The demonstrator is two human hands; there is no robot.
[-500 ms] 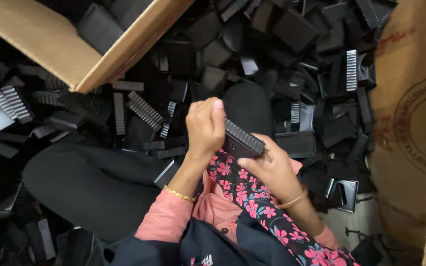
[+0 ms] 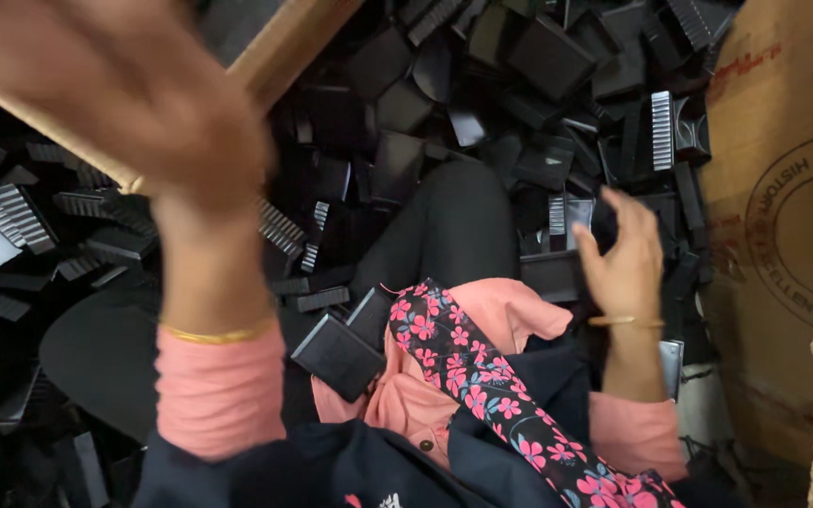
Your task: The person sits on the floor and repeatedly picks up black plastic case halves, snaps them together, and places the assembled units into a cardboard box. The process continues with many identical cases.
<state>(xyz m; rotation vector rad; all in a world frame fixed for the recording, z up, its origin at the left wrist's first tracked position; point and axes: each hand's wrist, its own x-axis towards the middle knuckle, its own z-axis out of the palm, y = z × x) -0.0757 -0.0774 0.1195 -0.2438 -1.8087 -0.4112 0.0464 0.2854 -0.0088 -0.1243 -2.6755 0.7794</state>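
My left hand (image 2: 124, 103) is raised close to the camera at the upper left. It is badly blurred, and its fingers and anything in them are hidden. My right hand (image 2: 623, 259) reaches out to the right, fingers apart, touching the pile of black plastic parts (image 2: 538, 160) next to a black block (image 2: 552, 275). A flat black rectangular part (image 2: 339, 356) lies tilted on my lap, against my pink top. A floral strap (image 2: 468, 376) hangs across my chest.
Black ribbed and boxy plastic parts cover the floor all round my legs. A cardboard box (image 2: 294, 42) leans in from the upper left behind my left hand. A cardboard wall (image 2: 783, 235) stands along the right side.
Both hands held a ribbed black part together over my lap. Now they are apart: the left has swung up toward the camera and the right has moved right onto the pile.
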